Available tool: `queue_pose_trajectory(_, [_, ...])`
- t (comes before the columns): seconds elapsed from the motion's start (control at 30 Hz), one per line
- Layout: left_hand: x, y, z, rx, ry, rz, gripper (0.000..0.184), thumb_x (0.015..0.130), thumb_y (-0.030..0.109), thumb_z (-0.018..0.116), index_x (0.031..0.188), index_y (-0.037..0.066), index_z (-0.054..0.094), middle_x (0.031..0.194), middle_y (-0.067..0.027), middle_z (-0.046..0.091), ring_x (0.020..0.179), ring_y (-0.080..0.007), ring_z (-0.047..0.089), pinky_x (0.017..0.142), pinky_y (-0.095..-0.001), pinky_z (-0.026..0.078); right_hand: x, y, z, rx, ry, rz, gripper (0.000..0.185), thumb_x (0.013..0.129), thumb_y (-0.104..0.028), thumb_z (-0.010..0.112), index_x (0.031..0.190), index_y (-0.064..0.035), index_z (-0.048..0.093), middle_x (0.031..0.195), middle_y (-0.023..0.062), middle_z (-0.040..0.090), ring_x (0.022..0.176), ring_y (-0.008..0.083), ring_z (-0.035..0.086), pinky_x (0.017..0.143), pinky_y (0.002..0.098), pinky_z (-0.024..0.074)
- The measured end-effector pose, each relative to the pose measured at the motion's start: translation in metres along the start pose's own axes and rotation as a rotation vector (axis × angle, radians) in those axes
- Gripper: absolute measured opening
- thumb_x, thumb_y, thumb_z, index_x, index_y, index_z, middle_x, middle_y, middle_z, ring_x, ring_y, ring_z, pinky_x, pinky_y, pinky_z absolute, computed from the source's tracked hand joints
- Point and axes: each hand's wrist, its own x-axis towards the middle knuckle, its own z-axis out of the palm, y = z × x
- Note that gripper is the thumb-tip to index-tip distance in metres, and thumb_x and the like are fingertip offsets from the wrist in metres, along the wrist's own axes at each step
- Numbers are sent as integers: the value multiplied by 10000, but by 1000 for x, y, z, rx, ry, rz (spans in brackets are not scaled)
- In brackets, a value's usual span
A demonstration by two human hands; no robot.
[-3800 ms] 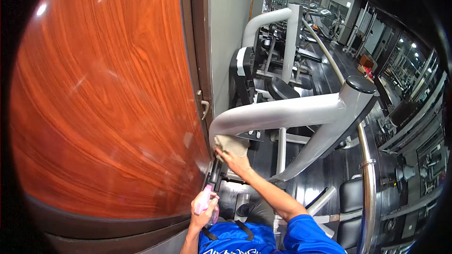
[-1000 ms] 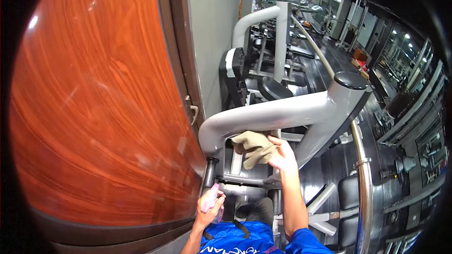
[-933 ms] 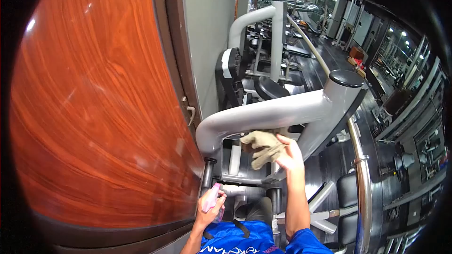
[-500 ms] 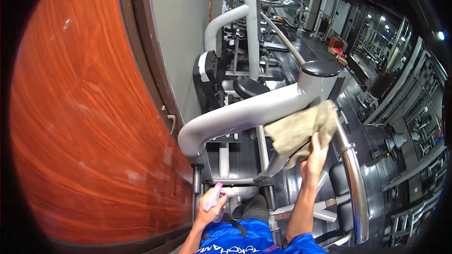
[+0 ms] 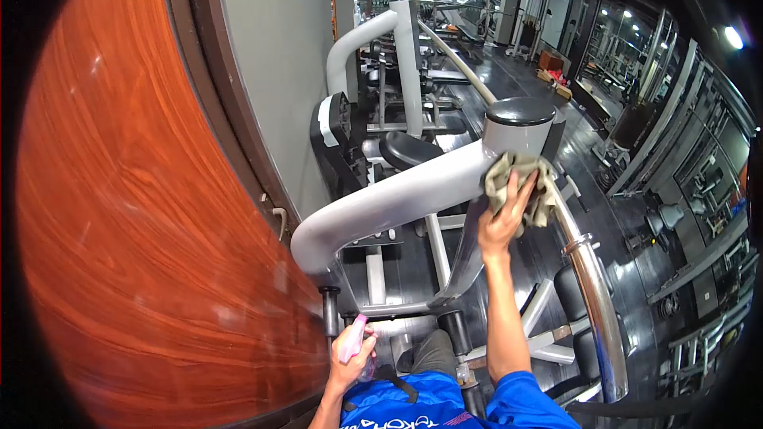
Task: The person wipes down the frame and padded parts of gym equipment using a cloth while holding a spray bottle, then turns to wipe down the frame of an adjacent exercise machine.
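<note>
My right hand (image 5: 504,218) presses a bunched beige cloth (image 5: 543,199) against the grey frame (image 5: 421,183) of a gym machine, just below its black-capped upright post (image 5: 520,115). The fingers lie over the cloth. Low in the view, near my body, my left hand (image 5: 352,349) grips a spray bottle with a pink head (image 5: 355,335); its clear lower part is mostly hidden by the hand. A chrome bar (image 5: 592,294) of the machine runs down to the right of the cloth.
A glossy wood-grain panel (image 5: 103,214) with a small handle (image 5: 279,222) stands close on my left. Beyond the frame are a black seat pad (image 5: 407,149) and more machines. Weight racks (image 5: 707,286) line the right side, over a dark floor (image 5: 509,71).
The cloth, spread and hanging before, is now bunched under my right hand against the frame below the post. My left hand keeps its hold on the spray bottle. The view has shifted slightly.
</note>
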Motion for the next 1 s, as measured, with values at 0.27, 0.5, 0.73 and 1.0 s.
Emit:
queue_pose_trajectory(0.27, [1, -2, -3, 37, -26, -2, 270, 890, 17, 620, 1148, -36, 562, 933, -114, 634, 682, -135, 609, 605, -273, 538, -177, 51, 2, 62, -249, 361, 855, 648, 128, 450, 1472, -28, 286, 1551, 307, 89, 1421, 499, 127, 1169, 507, 167])
queue_pose_trajectory(0.5, [-3, -2, -1, 4, 6, -10, 297, 889, 19, 623, 1173, -33, 550, 933, -111, 633, 709, -136, 612, 606, -273, 541, -111, 24, -8, 267, 110, 269, 794, 705, 78, 348, 1487, 51, 216, 1544, 237, 244, 1454, 355, 188, 1187, 419, 128])
queue_pose_trajectory(0.73, [-5, -4, 0, 1, -3, -10, 267, 891, 26, 628, 1143, -30, 560, 928, -103, 635, 735, -127, 612, 609, -270, 546, 64, -31, -39, 292, 386, 32, 656, 850, -24, 493, 1463, 36, 266, 1534, 244, 251, 1442, 369, 209, 1182, 460, 161])
queue_pose_trajectory(1.0, [-5, -11, 2, 11, -14, 10, 263, 889, 35, 639, 1132, -34, 565, 931, -105, 637, 738, -127, 616, 596, -269, 548, 46, 6, -19, 223, 121, 100, 683, 734, 59, 406, 1415, -3, 396, 1504, 239, 332, 1426, 386, 260, 1175, 438, 191])
